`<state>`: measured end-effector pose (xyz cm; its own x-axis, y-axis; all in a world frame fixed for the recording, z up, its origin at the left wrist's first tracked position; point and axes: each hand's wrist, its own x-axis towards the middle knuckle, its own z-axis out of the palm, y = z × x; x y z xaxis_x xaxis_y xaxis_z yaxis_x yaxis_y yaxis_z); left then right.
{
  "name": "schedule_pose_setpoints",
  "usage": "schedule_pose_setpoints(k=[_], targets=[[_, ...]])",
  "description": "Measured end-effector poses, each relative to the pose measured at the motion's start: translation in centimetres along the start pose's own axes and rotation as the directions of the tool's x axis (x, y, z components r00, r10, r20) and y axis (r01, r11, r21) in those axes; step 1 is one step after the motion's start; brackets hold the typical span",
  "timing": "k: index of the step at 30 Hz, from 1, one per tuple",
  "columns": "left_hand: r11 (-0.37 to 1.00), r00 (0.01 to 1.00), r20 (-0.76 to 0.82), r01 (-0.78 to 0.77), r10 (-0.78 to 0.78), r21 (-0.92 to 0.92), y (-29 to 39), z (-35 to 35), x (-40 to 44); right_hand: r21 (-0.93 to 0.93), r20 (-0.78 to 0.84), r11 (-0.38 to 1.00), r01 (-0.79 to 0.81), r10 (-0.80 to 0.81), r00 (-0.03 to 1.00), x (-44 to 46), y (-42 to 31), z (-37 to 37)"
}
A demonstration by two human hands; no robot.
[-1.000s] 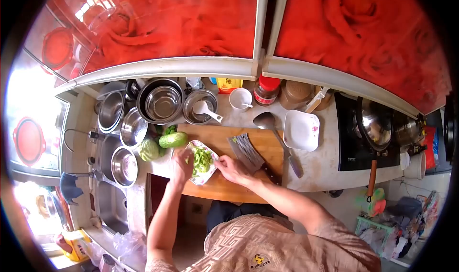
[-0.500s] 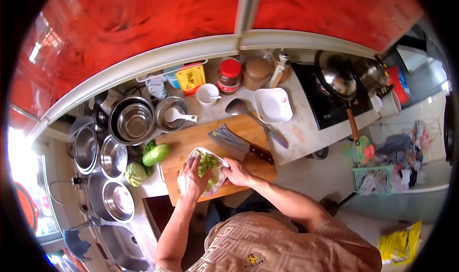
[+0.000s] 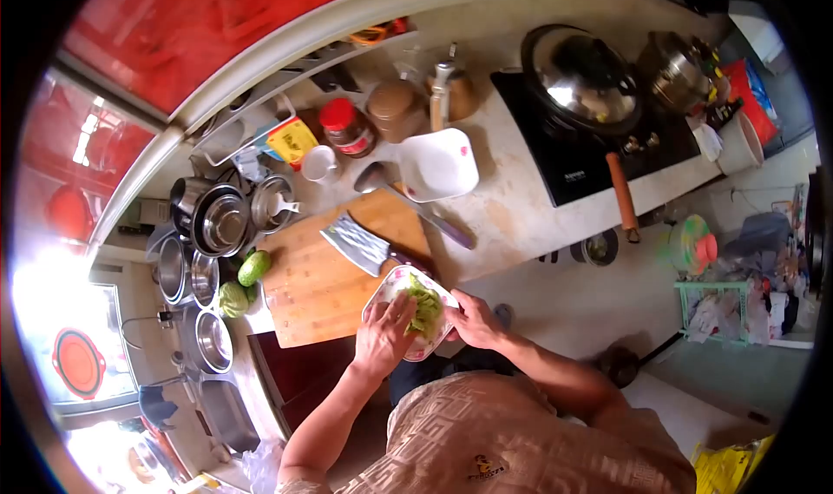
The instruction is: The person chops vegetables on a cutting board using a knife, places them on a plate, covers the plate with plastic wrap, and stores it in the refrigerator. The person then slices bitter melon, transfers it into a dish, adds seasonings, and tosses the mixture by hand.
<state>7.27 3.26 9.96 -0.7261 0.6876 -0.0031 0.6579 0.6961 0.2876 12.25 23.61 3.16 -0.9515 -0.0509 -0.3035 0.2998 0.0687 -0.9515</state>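
Observation:
A white patterned dish [image 3: 395,287] with chopped green vegetable [image 3: 423,308] in it is held near my body, at the front right edge of the wooden cutting board [image 3: 312,277]. My right hand [image 3: 475,319] grips the dish's right rim. My left hand [image 3: 386,333] lies over the dish's left side, its fingers spread and touching the green pieces. A cleaver [image 3: 357,242] rests on the board behind the dish. Left of the board are a green cucumber-like vegetable [image 3: 254,267] and a round pale green one [image 3: 232,299].
A ladle [image 3: 416,203] and a white square dish [image 3: 438,164] stand behind the board. A stove [image 3: 573,177] with a lidded pan [image 3: 580,82] is at the right. Metal bowls [image 3: 213,341] and a sink [image 3: 227,414] are at the left. A red-lidded jar [image 3: 347,128] stands behind.
The view has swung to the right. The dish has come off the board towards my body and right, with both hands. My left hand has flattened over the green pieces.

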Motion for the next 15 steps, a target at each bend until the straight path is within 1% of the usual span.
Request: schedule_pose_setpoints(k=[1, 2, 3, 4, 5, 7, 8, 9, 11, 13, 14, 15], targets=[[1.0, 1.0, 0.015, -0.013, 0.013, -0.012, 0.9, 1.0, 0.7, -0.028, 0.009, 0.998, -0.047, 0.048, 0.999, -0.9, 0.6, -1.6], [0.997, 1.0, -0.013, -0.025, 0.024, -0.07, 1.8, 1.9, 1.7, -0.067, -0.014, 0.998, 0.006, -0.007, 1.0, -1.8, 1.6, -2.9], [0.991, 0.998, -0.045, -0.044, 0.039, -0.126, 3.0, 2.1, 3.3, -0.111, -0.041, 0.992, 0.064, -0.069, 0.997, -2.2, 1.8, -4.0], [0.987, 0.994, -0.104, -0.045, 0.03, -0.151, 4.4, 1.9, 4.1, -0.271, -0.123, 0.941, 0.202, -0.242, 0.962, -2.9, 2.0, -5.0], [0.983, 0.993, -0.098, -0.081, 0.065, -0.167, 5.9, 0.8, 4.7, -0.086, -0.139, 0.989, 0.124, -0.135, 0.981, -3.6, 0.9, -5.9], [0.979, 0.996, -0.063, -0.069, 0.058, -0.19, 7.9, -0.5, 5.9, -0.042, -0.153, 0.999, 0.016, -0.022, 0.988, -4.4, -0.4, -7.6], [0.967, 0.993, -0.071, -0.109, 0.095, -0.23, 8.0, -0.1, 6.9, 0.02, -0.122, 0.999, -0.046, 0.048, 0.991, -4.6, 0.8, -7.7], [0.952, 0.995, -0.049, -0.102, 0.091, -0.29, 8.6, -0.1, 8.2, 0.08, -0.109, 0.992, -0.098, 0.106, 0.988, -4.6, 2.0, -7.9], [0.946, 0.973, -0.059, -0.23, 0.223, -0.228, 9.2, 0.8, 11.1, -0.085, -0.208, 0.991, -0.104, 0.085, 0.975, -5.9, -1.4, -9.4], [0.895, 0.933, -0.006, -0.347, 0.36, -0.282, 8.6, 2.7, 12.4, 0.129, -0.151, 0.963, -0.237, 0.255, 0.955, -6.6, -1.8, -10.2], [0.867, 0.915, -0.03, -0.392, 0.403, -0.307, 8.4, 3.3, 12.6, -0.182, -0.238, 0.982, 0.044, -0.087, 0.967, -6.1, 3.6, -9.7], [0.91, 0.913, 0.085, -0.383, 0.399, -0.159, 8.8, 2.5, 12.5, 0.14, -0.182, 0.979, -0.151, 0.175, 0.968, -7.1, 1.7, -10.1]])
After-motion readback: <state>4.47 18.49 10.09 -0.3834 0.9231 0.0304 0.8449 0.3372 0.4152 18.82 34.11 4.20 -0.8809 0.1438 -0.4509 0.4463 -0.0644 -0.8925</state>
